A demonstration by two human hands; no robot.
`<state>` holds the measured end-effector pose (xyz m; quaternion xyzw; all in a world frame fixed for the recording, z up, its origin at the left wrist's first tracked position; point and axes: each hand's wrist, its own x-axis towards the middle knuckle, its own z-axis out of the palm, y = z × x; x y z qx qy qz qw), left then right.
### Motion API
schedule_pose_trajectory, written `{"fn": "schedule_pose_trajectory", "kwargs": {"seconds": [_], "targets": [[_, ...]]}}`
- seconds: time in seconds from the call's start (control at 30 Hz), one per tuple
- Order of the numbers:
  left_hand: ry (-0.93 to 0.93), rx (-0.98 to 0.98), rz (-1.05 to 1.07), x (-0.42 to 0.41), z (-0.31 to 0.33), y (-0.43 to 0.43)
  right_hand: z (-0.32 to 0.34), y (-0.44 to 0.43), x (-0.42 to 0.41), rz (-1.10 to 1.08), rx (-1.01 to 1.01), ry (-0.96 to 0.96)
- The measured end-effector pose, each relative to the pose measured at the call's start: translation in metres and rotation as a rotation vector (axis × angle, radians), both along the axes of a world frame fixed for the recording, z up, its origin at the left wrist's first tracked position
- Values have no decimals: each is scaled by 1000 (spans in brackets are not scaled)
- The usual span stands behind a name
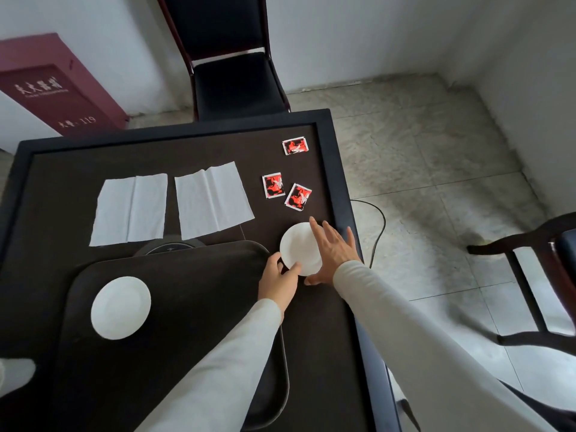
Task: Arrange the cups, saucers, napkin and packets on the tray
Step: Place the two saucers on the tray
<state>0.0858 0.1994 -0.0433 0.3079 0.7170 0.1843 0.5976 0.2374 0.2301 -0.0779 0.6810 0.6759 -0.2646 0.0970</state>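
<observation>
A dark tray (193, 275) lies at the table's near side with one white saucer (121, 307) on its left part. A second white saucer (297, 246) rests on the table just right of the tray's far corner. My left hand (279, 280) pinches this saucer's near-left rim. My right hand (332, 252) lies spread over its right edge, fingers apart. Two unfolded white napkins (131, 208) (212, 202) lie flat on the table beyond the tray. Three red-and-black packets (273, 185) (298, 196) (294, 145) lie at the far right. No cups are in view.
The dark table (339, 169) has a raised rim; its right edge runs close to my right hand. A black chair (233, 76) stands behind it, another chair (536, 275) at the right. A cable (378, 232) trails on the floor. A round dark disc (170, 246) peeks out behind the tray.
</observation>
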Motion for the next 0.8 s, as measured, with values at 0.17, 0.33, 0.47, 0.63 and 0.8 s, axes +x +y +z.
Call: {"fn": "schedule_pose_trajectory", "kwargs": {"seconds": [0.17, 0.33, 0.47, 0.63, 0.8], "targets": [[-23, -10, 50, 0, -1, 2, -3, 1, -1, -32, 20, 47], [-6, 5, 24, 3, -1, 5, -5, -1, -2, -53, 51, 77], [21, 39, -33, 3, -3, 0, -5, -2, -3, -63, 67, 87], [-65, 34, 32, 1, -1, -7, -2, -7, -4, -71, 112, 103], [-66, 100, 33, -6, 3, -14, 5, -13, -5, -108, 124, 129]]}}
